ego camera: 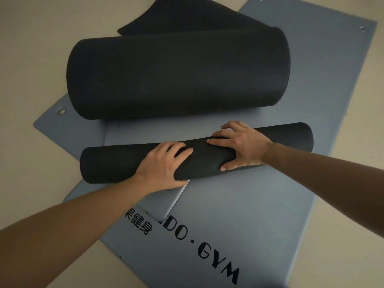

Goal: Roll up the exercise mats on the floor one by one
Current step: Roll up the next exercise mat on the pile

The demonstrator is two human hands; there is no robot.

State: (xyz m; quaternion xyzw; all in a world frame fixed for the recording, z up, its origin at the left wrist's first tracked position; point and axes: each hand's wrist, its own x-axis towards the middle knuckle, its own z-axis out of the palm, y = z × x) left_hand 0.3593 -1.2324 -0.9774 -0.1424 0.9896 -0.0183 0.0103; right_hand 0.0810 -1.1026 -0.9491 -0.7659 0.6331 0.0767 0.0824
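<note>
- I see both bare hands pressed on a tight black roll (116,165) lying across the lower middle of the view.
- My left hand (164,165) wraps the roll near its middle: fingers (178,148) curled over the top, thumb along the near underside, gripping the roll.
- My right hand (241,145) sits just beside it to the right, fingers spread over the top and far side, thumb tucked at the near edge, also gripping the roll.
- The two hands are close together but I cannot tell if they touch.
- This roll rests on two grey mats (259,204) lying flat on the beige floor (31,59); they overlap at an angle, the one on top printed "GYM".
- Beyond the hands lies a much fatter, looser black roll (176,75), near the thin one but apart from it, with a loose end (187,15) trailing away.
- Metal eyelets (61,111) show at corners of the grey mats.
</note>
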